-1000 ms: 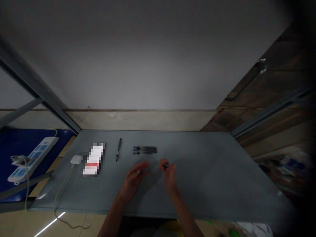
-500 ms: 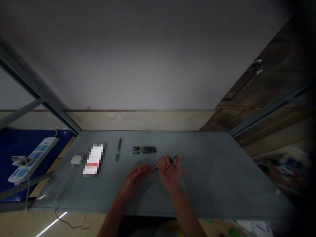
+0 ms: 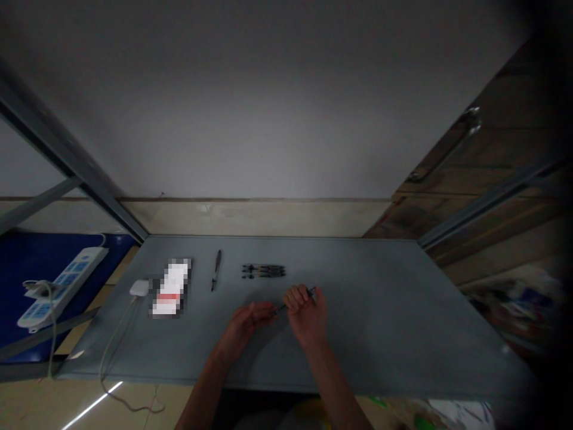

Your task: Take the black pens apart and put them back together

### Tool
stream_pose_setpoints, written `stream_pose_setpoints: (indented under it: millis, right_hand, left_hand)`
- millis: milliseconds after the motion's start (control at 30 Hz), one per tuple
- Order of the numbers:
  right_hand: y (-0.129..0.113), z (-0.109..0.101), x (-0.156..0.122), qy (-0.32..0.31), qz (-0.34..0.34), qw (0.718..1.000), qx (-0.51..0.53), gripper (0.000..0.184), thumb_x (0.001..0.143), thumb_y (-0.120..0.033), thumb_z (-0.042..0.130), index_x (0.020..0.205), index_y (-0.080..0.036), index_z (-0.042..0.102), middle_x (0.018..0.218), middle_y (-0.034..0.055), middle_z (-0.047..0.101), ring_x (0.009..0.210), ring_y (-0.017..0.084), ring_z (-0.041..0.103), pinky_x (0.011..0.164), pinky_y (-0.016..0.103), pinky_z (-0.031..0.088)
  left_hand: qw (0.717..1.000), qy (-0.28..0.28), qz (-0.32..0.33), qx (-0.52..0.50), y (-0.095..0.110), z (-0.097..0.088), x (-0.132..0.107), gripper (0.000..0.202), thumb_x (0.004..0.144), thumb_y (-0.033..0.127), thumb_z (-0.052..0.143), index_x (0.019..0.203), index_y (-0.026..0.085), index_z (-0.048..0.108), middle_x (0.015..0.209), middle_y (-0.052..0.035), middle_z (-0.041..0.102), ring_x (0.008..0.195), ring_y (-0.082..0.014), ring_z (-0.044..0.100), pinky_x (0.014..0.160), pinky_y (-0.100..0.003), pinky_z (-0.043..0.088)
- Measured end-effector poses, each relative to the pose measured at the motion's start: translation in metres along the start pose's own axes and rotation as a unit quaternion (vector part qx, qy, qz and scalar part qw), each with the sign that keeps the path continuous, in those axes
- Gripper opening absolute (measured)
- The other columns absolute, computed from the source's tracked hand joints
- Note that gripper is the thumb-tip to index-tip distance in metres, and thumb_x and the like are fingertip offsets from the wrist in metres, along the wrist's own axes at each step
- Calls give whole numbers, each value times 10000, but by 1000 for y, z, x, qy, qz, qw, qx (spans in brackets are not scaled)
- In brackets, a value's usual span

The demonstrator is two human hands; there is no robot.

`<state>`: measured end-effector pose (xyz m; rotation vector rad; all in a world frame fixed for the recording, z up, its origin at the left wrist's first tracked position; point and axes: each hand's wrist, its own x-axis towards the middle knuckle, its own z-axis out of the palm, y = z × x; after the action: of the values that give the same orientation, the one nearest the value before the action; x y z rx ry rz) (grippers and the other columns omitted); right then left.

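My right hand (image 3: pixel 305 313) is closed around a dark pen (image 3: pixel 281 307), held low over the grey table (image 3: pixel 380 322). The pen slants down to the left, its upper end sticking out past my fingers. My left hand (image 3: pixel 245 324) meets the pen's lower tip, fingers pinched on it. Behind my hands lies a small row of dark pens (image 3: pixel 263 271). A single pen (image 3: pixel 216 278) lies by itself to their left.
A blurred white and red card or box (image 3: pixel 170 288) lies at the table's left, beside a white charger (image 3: pixel 139 288) with a cable running off the front edge. A white power strip (image 3: pixel 60 286) rests on a blue surface at far left. Metal frame bars flank the table.
My right hand took up a pen and turned it slanting. My left hand closed in from the left and now pinches the pen's lower tip.
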<state>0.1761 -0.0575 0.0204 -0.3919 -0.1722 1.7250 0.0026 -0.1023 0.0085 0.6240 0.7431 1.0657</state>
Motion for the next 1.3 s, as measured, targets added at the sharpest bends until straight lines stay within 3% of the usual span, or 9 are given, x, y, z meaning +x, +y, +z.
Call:
stream_pose_setpoints:
  millis: [167, 467, 933, 1300]
  right_hand:
    - [1, 3, 0, 0, -8, 1000, -29, 465, 922, -553, 474, 596, -231, 398, 598, -54, 258, 518, 139, 277, 509, 297, 356]
    - [0, 1, 2, -10, 10, 1000, 1, 419, 898, -454, 524, 583, -222, 372, 588, -57, 251, 518, 129, 274, 511, 282, 347]
    - [2, 7, 1, 8, -4, 1000, -20, 505, 932, -596, 415, 583, -233, 380, 589, -54, 247, 510, 143, 266, 506, 305, 338]
    - [13, 8, -1, 1, -12, 1000, -10, 475, 952, -566, 405, 604, -243, 422, 599, -54, 248, 508, 144, 282, 505, 309, 355]
  left_hand:
    - [999, 14, 8, 30, -2, 0, 0, 372, 865, 442, 612, 1066, 168, 764, 1145, -139, 736, 1110, -302, 655, 1031, -456, 461]
    - [998, 25, 12, 54, -1, 0, -1, 346, 817, 395, 688, 1089, 193, 758, 1179, -137, 723, 1112, -295, 653, 1019, -446, 467]
    - [994, 19, 21, 107, -11, -8, 3, 345, 794, 372, 724, 1113, 242, 746, 1192, -92, 719, 1123, -270, 636, 1031, -422, 462]
    - [991, 52, 31, 119, -11, -10, 2, 297, 734, 401, 775, 986, 245, 784, 1013, -63, 754, 972, -234, 664, 992, -397, 471]
